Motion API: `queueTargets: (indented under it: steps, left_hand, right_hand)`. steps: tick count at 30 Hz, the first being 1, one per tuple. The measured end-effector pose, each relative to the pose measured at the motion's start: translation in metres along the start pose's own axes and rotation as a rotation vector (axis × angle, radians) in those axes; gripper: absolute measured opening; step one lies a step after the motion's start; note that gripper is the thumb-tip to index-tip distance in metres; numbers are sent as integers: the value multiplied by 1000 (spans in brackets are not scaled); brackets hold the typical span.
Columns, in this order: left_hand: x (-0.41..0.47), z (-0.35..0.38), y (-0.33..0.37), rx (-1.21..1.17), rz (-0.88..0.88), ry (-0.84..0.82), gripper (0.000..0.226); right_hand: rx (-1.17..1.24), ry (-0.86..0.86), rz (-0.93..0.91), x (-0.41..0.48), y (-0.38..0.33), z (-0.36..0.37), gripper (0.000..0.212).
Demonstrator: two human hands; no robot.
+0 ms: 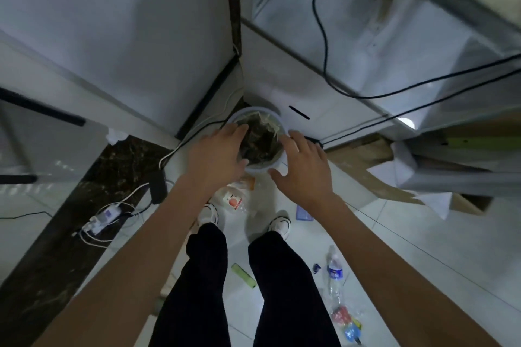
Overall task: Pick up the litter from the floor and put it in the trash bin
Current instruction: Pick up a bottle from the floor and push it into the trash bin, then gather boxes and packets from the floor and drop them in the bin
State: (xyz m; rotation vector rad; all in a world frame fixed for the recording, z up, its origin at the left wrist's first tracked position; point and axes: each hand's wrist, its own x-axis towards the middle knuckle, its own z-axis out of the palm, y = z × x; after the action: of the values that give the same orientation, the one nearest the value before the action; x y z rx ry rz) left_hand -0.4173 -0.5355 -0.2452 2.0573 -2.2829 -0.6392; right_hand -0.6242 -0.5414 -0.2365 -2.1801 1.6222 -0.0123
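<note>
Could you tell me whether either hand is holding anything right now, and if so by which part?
Nothing is held. The left hand and right hand are both open and empty, fingers spread over the rim of the trash bin.

A: Where's the bin [262,171]?
B: In the corner, before the shoes [208,213]; left hand [217,149] at its left rim, right hand [303,169] at its right.
A: Litter?
B: One bottle [234,201] between bin and shoes; second bottle [334,270] right of the legs [208,276], wrappers [346,321] beside it.
</note>
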Motion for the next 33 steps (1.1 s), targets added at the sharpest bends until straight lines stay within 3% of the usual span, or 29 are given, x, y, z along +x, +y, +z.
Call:
queueTargets:
  steps: [4,9,13,21,28,33]
  left_hand:
    - [-25,-40,30,101,56,-6,59]
    - [-57,-76,60,19,71,-78,59]
    - [-59,-108,79,40,131,-156,65]
    - [-45,-140,127,134,439,-178,59]
    - [-42,-149,136,238,758,-256,67]
    - [-51,-153,140,308,972,-356,72]
  right_hand:
    - [19,27,26,-29,-16,-44,63]
    - [104,48,138,-75,-24,-76,42]
    - [170,124,190,-99,-25,-101,46]
    - [174,173,361,-136,-23,-122,57]
    - [199,197,701,-185,-46,-107,65]
    - [254,306,929,-224,-89,-86,64]
